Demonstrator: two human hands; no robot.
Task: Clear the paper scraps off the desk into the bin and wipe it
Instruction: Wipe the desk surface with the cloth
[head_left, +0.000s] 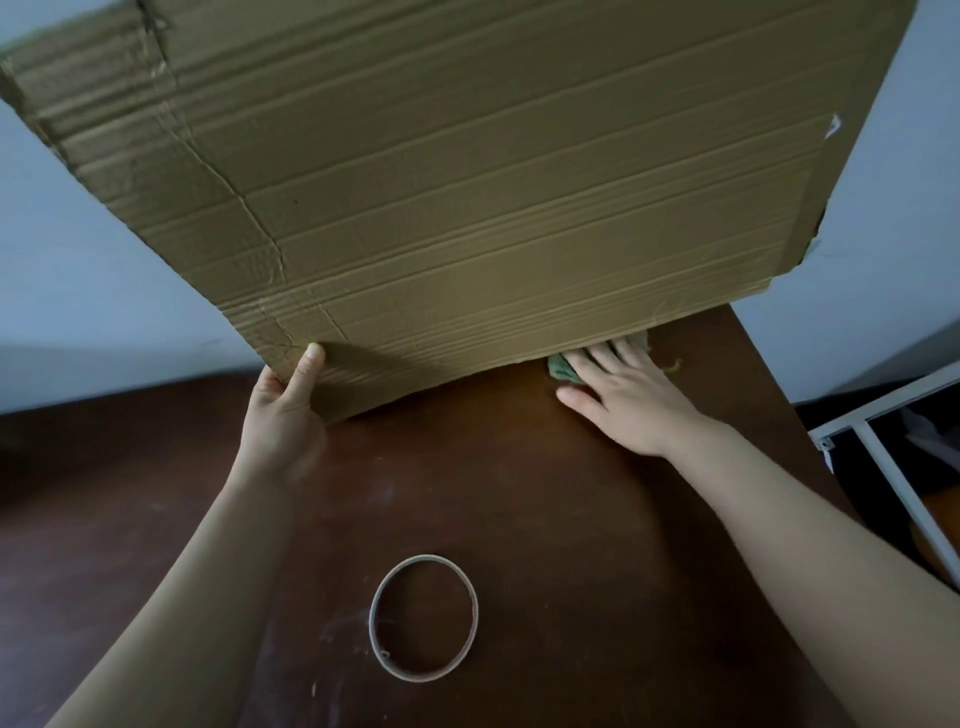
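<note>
Both hands are working: the left hand (283, 410) is pinching the lower corner of a large cardboard sheet (467, 182), tilting it up off the dark tabletop (519, 493), while the right hand (623, 395) is pressing flat on a green cloth (561, 370) at 1 o'clock; an empty tape ring (423, 617) is lying at 6 o'clock

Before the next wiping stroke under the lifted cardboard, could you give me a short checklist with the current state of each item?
1. Cardboard sheet lifted off the desk: ok, the left hand grips its lower corner and tilts it up.
2. Green cloth under the right hand: ok, the palm presses it flat.
3. Area behind the cardboard free of scraps: cannot tell, hidden.
4. Tape ring out of the wiping path: ok, near the front edge.
5. Desk clean: not ok, pale smudges remain.
</note>
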